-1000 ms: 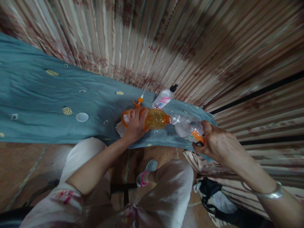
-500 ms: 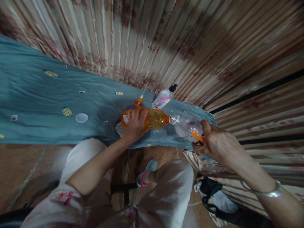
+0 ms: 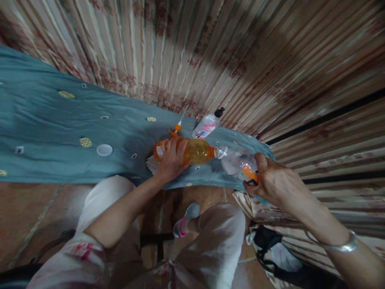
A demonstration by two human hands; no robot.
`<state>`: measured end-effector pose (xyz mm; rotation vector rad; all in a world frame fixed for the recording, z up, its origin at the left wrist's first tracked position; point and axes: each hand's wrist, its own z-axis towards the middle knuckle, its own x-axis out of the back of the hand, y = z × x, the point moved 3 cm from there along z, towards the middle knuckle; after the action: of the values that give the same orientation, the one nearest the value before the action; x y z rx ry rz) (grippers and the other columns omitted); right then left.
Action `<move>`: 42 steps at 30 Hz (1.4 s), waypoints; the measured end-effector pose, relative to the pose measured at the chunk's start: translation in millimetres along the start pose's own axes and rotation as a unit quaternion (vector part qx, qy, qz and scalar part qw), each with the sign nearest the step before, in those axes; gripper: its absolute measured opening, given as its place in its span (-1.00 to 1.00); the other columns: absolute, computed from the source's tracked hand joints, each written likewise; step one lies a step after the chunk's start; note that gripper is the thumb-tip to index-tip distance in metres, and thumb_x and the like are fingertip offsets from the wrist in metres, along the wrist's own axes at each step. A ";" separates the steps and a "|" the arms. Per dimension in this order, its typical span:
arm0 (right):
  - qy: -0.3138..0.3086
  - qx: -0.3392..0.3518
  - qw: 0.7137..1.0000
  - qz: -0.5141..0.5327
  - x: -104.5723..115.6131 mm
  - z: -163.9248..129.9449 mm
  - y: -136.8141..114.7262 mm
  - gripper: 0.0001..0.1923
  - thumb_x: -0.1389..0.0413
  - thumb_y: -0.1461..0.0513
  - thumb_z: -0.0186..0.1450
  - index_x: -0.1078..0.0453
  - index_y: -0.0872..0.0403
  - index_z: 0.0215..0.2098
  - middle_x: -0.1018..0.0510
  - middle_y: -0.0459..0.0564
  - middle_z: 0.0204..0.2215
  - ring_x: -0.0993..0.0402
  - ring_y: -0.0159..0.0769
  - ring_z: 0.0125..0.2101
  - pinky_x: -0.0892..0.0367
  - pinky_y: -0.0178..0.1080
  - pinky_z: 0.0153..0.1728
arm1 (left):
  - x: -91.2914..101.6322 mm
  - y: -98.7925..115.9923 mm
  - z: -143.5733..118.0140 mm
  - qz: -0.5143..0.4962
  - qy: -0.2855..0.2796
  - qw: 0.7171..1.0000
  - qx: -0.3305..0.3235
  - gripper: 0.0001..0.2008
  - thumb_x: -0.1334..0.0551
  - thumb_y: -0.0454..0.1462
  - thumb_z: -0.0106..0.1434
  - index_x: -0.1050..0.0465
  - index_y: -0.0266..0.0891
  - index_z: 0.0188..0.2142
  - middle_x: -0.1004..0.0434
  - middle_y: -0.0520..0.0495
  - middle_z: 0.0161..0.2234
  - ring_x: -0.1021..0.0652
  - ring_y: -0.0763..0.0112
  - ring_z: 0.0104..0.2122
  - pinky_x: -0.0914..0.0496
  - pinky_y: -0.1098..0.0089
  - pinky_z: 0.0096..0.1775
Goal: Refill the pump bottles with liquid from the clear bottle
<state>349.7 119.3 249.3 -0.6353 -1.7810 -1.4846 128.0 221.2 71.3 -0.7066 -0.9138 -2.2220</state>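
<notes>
My left hand (image 3: 173, 159) is wrapped round an orange bottle (image 3: 198, 151) whose neck points right. My right hand (image 3: 270, 176) grips the lower end of a clear plastic bottle (image 3: 236, 159) with an orange label, tilted so its mouth points left. The two mouths meet or nearly meet; I cannot tell whether they touch. Just beyond my left hand lies an orange pump top (image 3: 176, 129) with its thin tube pointing away. A clear bottle with a pink label and black cap (image 3: 207, 125) is behind the orange bottle.
A blue-green patterned cloth (image 3: 45, 120) covers the narrow surface, with a small white round lid (image 3: 104, 150) at left. Pleated curtains (image 3: 168, 52) rise close behind and at right. A black and white bag (image 3: 279, 253) is on the lower right, near my knee.
Almost nothing differs. Both hands keep their holds on the two bottles, and the view has shifted very slightly.
</notes>
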 end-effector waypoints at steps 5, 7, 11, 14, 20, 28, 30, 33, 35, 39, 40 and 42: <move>0.004 -0.001 1.000 0.001 1.5 0.0 -0.4 -0.57 -0.17 0.09 0.22 -0.22 0.19 -0.08 -0.55 0.17 -0.36 -0.51 -0.11 -0.44 -0.17 -0.22 -0.46 | -0.1 0.3 0.3 0.000 -0.005 1.000 0.006 -0.20 -0.39 -0.23 0.06 -0.11 -0.20 0.25 -0.40 -0.34 0.16 -0.44 -0.10 0.14 -0.26 -0.05 0.15; -0.001 -0.001 1.000 0.001 1.3 0.1 -0.2 -0.57 -0.18 0.10 0.21 -0.22 0.18 -0.09 -0.55 0.16 -0.36 -0.51 -0.11 -0.44 -0.18 -0.23 -0.46 | 0.1 0.6 0.5 -0.002 -0.002 1.000 0.007 -0.20 -0.39 -0.23 0.06 -0.11 -0.20 0.25 -0.40 -0.34 0.15 -0.44 -0.11 0.14 -0.25 -0.04 0.15; 0.000 0.006 1.000 -0.001 0.3 -0.3 0.4 -0.61 -0.17 0.10 0.22 -0.22 0.16 -0.12 -0.55 0.16 -0.35 -0.52 -0.12 -0.44 -0.20 -0.24 -0.45 | 0.2 0.4 0.8 -0.014 -0.005 1.000 0.009 -0.22 -0.37 -0.23 0.07 -0.11 -0.19 0.25 -0.38 -0.34 0.16 -0.42 -0.12 0.15 -0.23 -0.05 0.16; 0.004 0.008 1.000 -0.003 -0.9 -0.7 1.1 -0.62 -0.17 0.09 0.23 -0.21 0.15 -0.13 -0.55 0.15 -0.34 -0.51 -0.14 -0.45 -0.20 -0.25 -0.45 | 0.2 0.1 0.9 -0.020 -0.010 1.000 0.008 -0.21 -0.38 -0.24 0.07 -0.10 -0.17 0.26 -0.38 -0.32 0.17 -0.42 -0.11 0.15 -0.23 -0.05 0.15; -0.005 0.005 1.000 -0.006 -2.6 -0.7 1.7 -0.62 -0.17 0.10 0.23 -0.21 0.15 -0.12 -0.55 0.14 -0.34 -0.52 -0.13 -0.44 -0.19 -0.25 -0.45 | 0.4 0.6 0.8 -0.009 -0.005 1.000 0.007 -0.20 -0.39 -0.24 0.06 -0.12 -0.20 0.25 -0.39 -0.34 0.16 -0.43 -0.10 0.15 -0.25 -0.03 0.15; -0.005 -0.001 1.000 -0.008 -1.1 -0.1 0.6 -0.56 -0.21 0.08 0.20 -0.21 0.16 -0.10 -0.55 0.13 -0.36 -0.52 -0.11 -0.44 -0.17 -0.25 -0.47 | 0.9 0.4 0.8 -0.011 -0.011 1.000 0.007 -0.21 -0.40 -0.22 0.07 -0.12 -0.18 0.25 -0.38 -0.33 0.17 -0.43 -0.11 0.14 -0.25 -0.06 0.15; -0.009 -0.006 1.000 -0.009 0.0 0.3 0.2 -0.57 -0.21 0.09 0.21 -0.21 0.16 -0.11 -0.56 0.14 -0.36 -0.53 -0.11 -0.45 -0.17 -0.24 -0.48 | 1.4 0.5 0.8 -0.010 -0.009 1.000 0.004 -0.20 -0.40 -0.21 0.07 -0.12 -0.19 0.25 -0.38 -0.34 0.16 -0.42 -0.11 0.14 -0.26 -0.06 0.14; -0.013 -0.006 1.000 -0.003 1.6 0.6 -0.5 -0.57 -0.21 0.08 0.22 -0.21 0.17 -0.11 -0.56 0.14 -0.36 -0.54 -0.11 -0.44 -0.18 -0.24 -0.47 | 1.3 0.8 0.9 -0.005 -0.005 1.000 -0.002 -0.21 -0.40 -0.19 0.08 -0.12 -0.23 0.25 -0.38 -0.35 0.15 -0.43 -0.11 0.13 -0.26 -0.06 0.15; -0.013 -0.008 1.000 -0.004 2.4 0.5 -0.5 -0.57 -0.22 0.08 0.22 -0.21 0.17 -0.11 -0.56 0.14 -0.35 -0.54 -0.10 -0.42 -0.19 -0.24 -0.46 | 0.7 0.7 0.8 -0.002 -0.003 1.000 0.000 -0.21 -0.40 -0.21 0.08 -0.12 -0.22 0.24 -0.39 -0.35 0.15 -0.43 -0.10 0.14 -0.26 -0.05 0.15; -0.017 -0.004 1.000 -0.007 2.5 0.2 -0.5 -0.59 -0.20 0.11 0.23 -0.22 0.18 -0.11 -0.56 0.16 -0.35 -0.55 -0.09 -0.42 -0.20 -0.23 -0.45 | 0.5 1.2 0.7 -0.002 0.004 1.000 0.000 -0.19 -0.41 -0.24 0.05 -0.12 -0.21 0.24 -0.40 -0.34 0.15 -0.43 -0.10 0.14 -0.27 -0.05 0.14; -0.017 -0.003 1.000 -0.006 2.5 0.3 -0.6 -0.59 -0.21 0.11 0.22 -0.22 0.18 -0.11 -0.56 0.15 -0.35 -0.55 -0.09 -0.42 -0.20 -0.23 -0.45 | 0.7 1.5 0.8 -0.003 0.005 1.000 0.000 -0.19 -0.42 -0.24 0.04 -0.12 -0.21 0.24 -0.40 -0.35 0.15 -0.43 -0.10 0.14 -0.26 -0.05 0.14; -0.015 -0.005 1.000 -0.007 2.8 0.4 -0.5 -0.56 -0.22 0.09 0.21 -0.22 0.18 -0.10 -0.56 0.14 -0.36 -0.55 -0.09 -0.42 -0.19 -0.23 -0.46 | 0.8 1.7 0.9 -0.004 0.004 1.000 0.002 -0.20 -0.41 -0.24 0.05 -0.13 -0.22 0.24 -0.40 -0.35 0.15 -0.43 -0.11 0.14 -0.26 -0.05 0.14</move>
<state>347.5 119.5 251.2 -0.6557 -1.8053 -1.5010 128.8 220.7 73.2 -0.6922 -0.9195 -2.2279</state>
